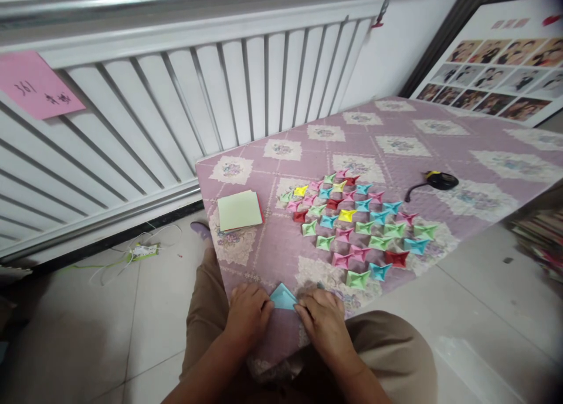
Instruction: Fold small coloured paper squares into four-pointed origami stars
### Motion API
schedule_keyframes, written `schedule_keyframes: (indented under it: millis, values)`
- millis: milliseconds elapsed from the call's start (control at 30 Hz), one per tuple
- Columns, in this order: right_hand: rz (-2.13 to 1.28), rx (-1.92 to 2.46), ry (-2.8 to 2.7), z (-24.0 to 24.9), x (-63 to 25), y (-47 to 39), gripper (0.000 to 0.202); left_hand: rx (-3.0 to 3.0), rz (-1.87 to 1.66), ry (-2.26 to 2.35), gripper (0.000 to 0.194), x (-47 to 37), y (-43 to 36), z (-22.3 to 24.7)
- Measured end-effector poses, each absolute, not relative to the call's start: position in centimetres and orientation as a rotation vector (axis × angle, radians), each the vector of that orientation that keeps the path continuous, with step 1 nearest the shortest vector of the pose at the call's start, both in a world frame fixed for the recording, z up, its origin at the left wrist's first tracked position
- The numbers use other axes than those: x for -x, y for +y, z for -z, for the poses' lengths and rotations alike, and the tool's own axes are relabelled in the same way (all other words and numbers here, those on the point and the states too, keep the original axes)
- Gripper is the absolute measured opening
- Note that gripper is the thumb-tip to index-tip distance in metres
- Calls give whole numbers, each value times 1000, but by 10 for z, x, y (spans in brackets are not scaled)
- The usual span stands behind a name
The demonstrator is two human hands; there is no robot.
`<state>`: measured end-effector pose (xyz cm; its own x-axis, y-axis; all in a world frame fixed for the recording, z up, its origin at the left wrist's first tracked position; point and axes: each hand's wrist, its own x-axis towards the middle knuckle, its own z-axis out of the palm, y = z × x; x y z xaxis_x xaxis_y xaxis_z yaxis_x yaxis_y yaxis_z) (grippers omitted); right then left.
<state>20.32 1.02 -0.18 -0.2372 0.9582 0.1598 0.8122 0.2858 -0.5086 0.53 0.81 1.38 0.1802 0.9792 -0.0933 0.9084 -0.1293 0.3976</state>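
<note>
A blue sheet of paper [284, 296], folded to a triangle with its point away from me, lies at the near edge of the table between my hands. My left hand [249, 310] has its thumb and fingers closed at the paper's left corner. At the right corner, the thumb and fingertips of my right hand [322, 317] pinch the paper. Beyond my right hand stand several rows of small folded paper boats [345, 235] in green, pink, blue, red and yellow. Left of them rests a stack of square paper [240, 211], pale yellow-green on top with red showing at its side.
A purple flowered cloth covers the table [281, 245]. A black tape measure [442, 181] lies at the right. Behind the table runs a white radiator [246, 93] with a pink note [39, 86]. A photo board [497, 64] leans at the back right. A power strip [143, 251] lies on the floor.
</note>
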Motion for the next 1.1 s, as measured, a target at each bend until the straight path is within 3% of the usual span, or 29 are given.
schedule_keyframes:
  millis: [433,1100]
  values:
    - [-335,1731,-2034,6,-193,7,23,-2019,-70,1770,20,-6,20,-27]
    - [-321,1820,-2000,2,-187,14,22,-2075,14,1787,16,-11,29,-30]
